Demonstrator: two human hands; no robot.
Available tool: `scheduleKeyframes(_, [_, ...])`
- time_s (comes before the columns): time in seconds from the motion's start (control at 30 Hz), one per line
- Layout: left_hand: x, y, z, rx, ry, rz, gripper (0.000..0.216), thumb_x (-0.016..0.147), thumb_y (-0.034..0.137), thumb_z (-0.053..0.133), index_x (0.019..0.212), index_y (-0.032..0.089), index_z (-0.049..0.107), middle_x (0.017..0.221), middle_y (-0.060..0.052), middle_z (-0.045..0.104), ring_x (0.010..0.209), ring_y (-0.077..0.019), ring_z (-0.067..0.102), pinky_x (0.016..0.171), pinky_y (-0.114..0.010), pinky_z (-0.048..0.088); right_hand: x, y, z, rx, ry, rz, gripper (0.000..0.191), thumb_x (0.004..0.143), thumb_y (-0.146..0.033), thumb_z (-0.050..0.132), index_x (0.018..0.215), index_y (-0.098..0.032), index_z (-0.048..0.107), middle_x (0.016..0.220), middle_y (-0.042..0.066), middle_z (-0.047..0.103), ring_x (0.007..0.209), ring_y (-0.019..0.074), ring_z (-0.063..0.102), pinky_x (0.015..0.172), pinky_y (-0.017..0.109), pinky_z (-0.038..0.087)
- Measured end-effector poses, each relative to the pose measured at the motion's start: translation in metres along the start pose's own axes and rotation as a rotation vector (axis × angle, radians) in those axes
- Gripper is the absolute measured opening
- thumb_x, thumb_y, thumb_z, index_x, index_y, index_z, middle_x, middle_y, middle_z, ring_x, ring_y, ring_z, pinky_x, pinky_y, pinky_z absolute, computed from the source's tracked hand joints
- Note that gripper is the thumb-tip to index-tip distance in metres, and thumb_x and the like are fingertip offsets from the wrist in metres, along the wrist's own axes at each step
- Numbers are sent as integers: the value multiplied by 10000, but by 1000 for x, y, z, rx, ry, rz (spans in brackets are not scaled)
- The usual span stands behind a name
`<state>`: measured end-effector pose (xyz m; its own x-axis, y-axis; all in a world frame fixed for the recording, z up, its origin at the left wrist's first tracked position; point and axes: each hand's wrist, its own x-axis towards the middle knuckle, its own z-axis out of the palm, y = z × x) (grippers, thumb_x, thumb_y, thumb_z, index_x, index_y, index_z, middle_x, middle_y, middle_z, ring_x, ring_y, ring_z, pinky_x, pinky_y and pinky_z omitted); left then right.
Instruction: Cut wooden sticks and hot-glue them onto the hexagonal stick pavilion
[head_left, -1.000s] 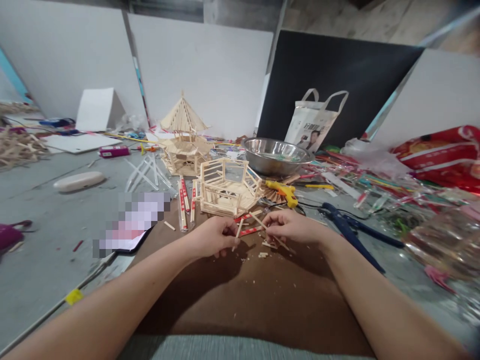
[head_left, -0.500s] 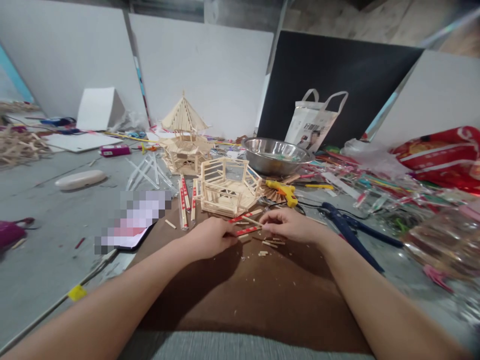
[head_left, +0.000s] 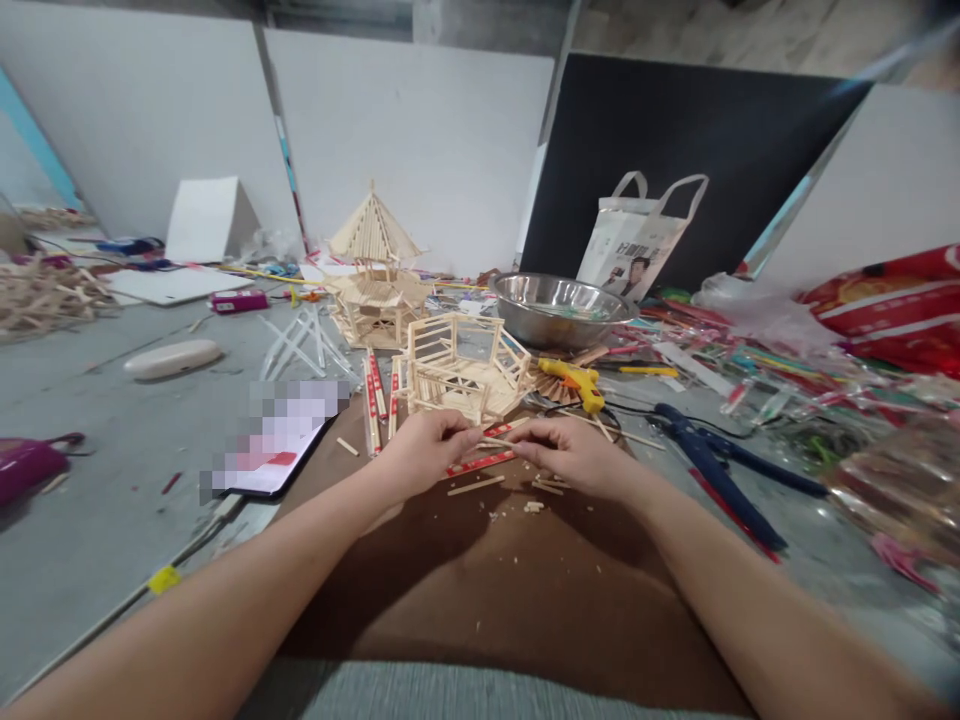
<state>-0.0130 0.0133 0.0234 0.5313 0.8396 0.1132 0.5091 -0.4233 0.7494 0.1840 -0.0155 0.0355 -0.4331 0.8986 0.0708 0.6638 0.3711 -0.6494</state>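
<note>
My left hand (head_left: 427,450) and my right hand (head_left: 574,455) meet over a brown board (head_left: 480,590), both with fingers pinched on a thin wooden stick (head_left: 496,441) held between them. Just beyond my fingers stands an open stick-built frame model (head_left: 461,365). A loose stick (head_left: 475,486) and a red-printed stick wrapper (head_left: 480,463) lie on the board under my hands, among small wood chips. Behind the frame stands a finished stick pavilion (head_left: 373,270) with a pointed roof.
A yellow glue gun (head_left: 574,380) and a steel bowl (head_left: 559,308) lie right of the models. Dark blue long-handled cutters (head_left: 712,470) rest at the right. A blurred flat item (head_left: 274,440), wrapped chopsticks (head_left: 371,395), a white case (head_left: 172,357) and a white bag (head_left: 637,240) surround them.
Both hands moved slightly away from me toward the frame model. The stick held upright by my left hand a second ago is gone from it; a thin stick now lies level between both hands.
</note>
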Motion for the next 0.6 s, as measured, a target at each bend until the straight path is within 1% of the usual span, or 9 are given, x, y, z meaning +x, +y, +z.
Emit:
scheduleKeyframes(0.07, [0, 2, -5, 8, 52, -1, 283, 720, 366, 390, 566, 152, 492, 499, 38, 416, 498, -72, 363, 479, -188, 278, 0, 0, -1, 27, 46, 20, 242, 748, -331, 435, 863, -177, 582, 821, 22, 602, 742, 139, 519, 675, 250, 375])
scheduleKeyframes(0.17, [0, 0, -12, -16, 143, -9, 288, 717, 386, 393, 562, 157, 475, 499, 45, 405, 495, -69, 350, 488, -189, 279, 0, 2, -3, 43, 149, 82, 251, 736, -372, 442, 813, -167, 565, 732, 20, 580, 660, 129, 506, 601, 240, 378])
scheduleKeyframes(0.3, [2, -6, -17, -81, 224, -14, 308, 716, 414, 395, 546, 160, 434, 481, 54, 365, 470, -61, 323, 475, -188, 271, 0, 3, -6, 60, 255, 105, 232, 732, -366, 445, 802, -173, 552, 695, 10, 565, 599, 114, 484, 558, 233, 371])
scheduleKeyframes(0.4, [2, -7, -18, -106, 257, -3, 318, 722, 417, 397, 543, 157, 430, 480, 51, 374, 464, -60, 328, 469, -190, 273, 0, 1, -4, 49, 323, 96, 239, 725, -367, 456, 803, -171, 568, 695, 16, 574, 593, 117, 485, 561, 240, 378])
scheduleKeyframes(0.5, [1, -6, -16, -151, 299, 18, 284, 718, 400, 416, 594, 152, 478, 512, 39, 423, 496, -67, 370, 493, -191, 302, 0, -2, -2, 14, 427, 68, 227, 716, -360, 472, 773, -171, 584, 720, 28, 590, 641, 135, 505, 607, 256, 391])
scheduleKeyframes(0.57, [2, -6, -14, -208, 385, 33, 253, 712, 389, 431, 663, 152, 506, 549, 34, 453, 521, -70, 394, 511, -189, 322, 0, -4, -1, -20, 504, 69, 221, 715, -355, 475, 768, -175, 592, 718, 31, 596, 640, 138, 508, 607, 262, 393])
scheduleKeyframes(0.6, [3, -8, -14, -236, 468, 40, 241, 709, 383, 436, 685, 154, 507, 563, 34, 458, 526, -69, 399, 514, -187, 327, -1, -4, 0, -34, 546, 70, 221, 716, -352, 473, 769, -176, 595, 716, 32, 599, 634, 137, 507, 602, 261, 394])
